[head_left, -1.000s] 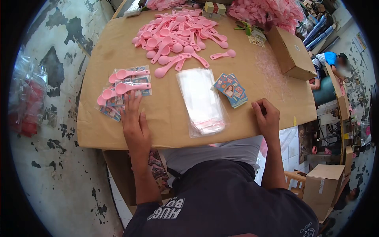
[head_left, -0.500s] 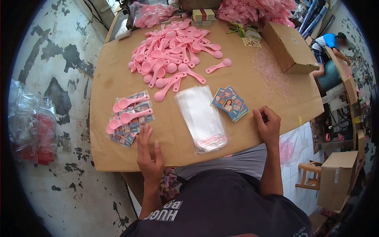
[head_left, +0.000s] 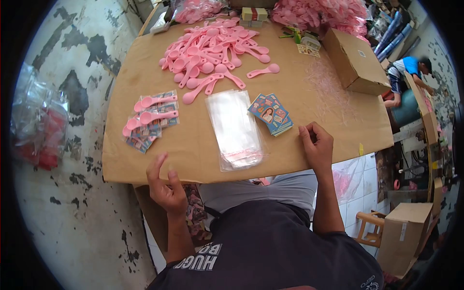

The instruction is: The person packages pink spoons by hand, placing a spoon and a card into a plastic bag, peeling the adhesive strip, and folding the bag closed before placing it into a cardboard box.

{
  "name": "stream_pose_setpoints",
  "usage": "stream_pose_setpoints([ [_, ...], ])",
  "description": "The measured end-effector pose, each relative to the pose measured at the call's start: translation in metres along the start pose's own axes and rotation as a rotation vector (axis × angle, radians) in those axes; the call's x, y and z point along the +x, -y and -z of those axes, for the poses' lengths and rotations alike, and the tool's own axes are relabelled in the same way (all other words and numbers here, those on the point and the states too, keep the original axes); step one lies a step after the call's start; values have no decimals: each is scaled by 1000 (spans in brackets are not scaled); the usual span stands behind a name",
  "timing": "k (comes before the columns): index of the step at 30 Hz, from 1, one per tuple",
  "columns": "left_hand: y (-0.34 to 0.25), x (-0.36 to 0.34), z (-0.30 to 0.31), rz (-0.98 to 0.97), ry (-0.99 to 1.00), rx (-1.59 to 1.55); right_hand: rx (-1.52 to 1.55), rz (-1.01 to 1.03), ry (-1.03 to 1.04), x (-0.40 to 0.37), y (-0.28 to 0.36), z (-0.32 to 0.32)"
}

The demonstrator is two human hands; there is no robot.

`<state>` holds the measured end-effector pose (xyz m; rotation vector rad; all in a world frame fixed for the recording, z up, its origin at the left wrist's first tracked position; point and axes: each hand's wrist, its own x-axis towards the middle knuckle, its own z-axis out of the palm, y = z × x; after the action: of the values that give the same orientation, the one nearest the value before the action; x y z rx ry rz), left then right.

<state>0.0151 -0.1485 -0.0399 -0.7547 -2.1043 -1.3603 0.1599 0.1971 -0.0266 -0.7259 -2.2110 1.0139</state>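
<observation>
My left hand is raised at the table's front edge, fingers apart and holding nothing. Just beyond it lie several clear packets with blue cards and pink spoons on top. My right hand rests curled on the table at the right, with nothing visible in it. Close to it is a small stack of printed blue cards. Between the hands lies a stack of clear plastic bags, their pinkish flap ends toward me. Farther back spreads a heap of pink measuring spoons, with one spoon lying apart.
A cardboard box stands at the table's right, beside scattered clear strips. Bags of pink spoons and small stacked boxes line the back. Another person works at far right. A wall is at left.
My left hand has pulled back from the packets toward the table's edge. The right hand stays curled beside the cards. The whole view has shifted slightly.
</observation>
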Motion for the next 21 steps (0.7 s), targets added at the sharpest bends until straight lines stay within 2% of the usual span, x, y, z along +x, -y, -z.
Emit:
stream_pose_setpoints([
  [4, 15, -54, 14, -27, -162, 6, -2, 16, 28, 2, 1, 2],
  [9, 55, -117, 45, 305, -423, 219, -11, 15, 122, -1, -6, 0],
  [10, 70, -136, 55, 407, -453, 207, 11, 22, 99, -2, -8, -1],
  [11, 75, -156, 67, 424, -462, 239, 34, 33, 66, 0, -8, -3],
  [13, 92, -189, 84, 792, -434, 438, 25, 27, 110, 0, -4, -1],
  [14, 118, -229, 103, 897, -416, 504, 28, 18, 95, -1, -2, -2],
  [15, 140, -269, 117, 900, -422, 518, 30, 6, 79, -1, 0, -3],
  [17, 157, -332, 140, 992, -258, 1164, 40, -3, 97, -2, 0, -5],
  [18, 145, -337, 142, 998, -254, 1174, 19, 19, 90, -1, -3, -4],
  [20, 121, -341, 138, 1468, -284, 1224, -2, 38, 82, 0, -5, -5],
  [21, 129, -365, 141, 1466, -280, 1227, -13, 37, 79, 0, -4, -5],
])
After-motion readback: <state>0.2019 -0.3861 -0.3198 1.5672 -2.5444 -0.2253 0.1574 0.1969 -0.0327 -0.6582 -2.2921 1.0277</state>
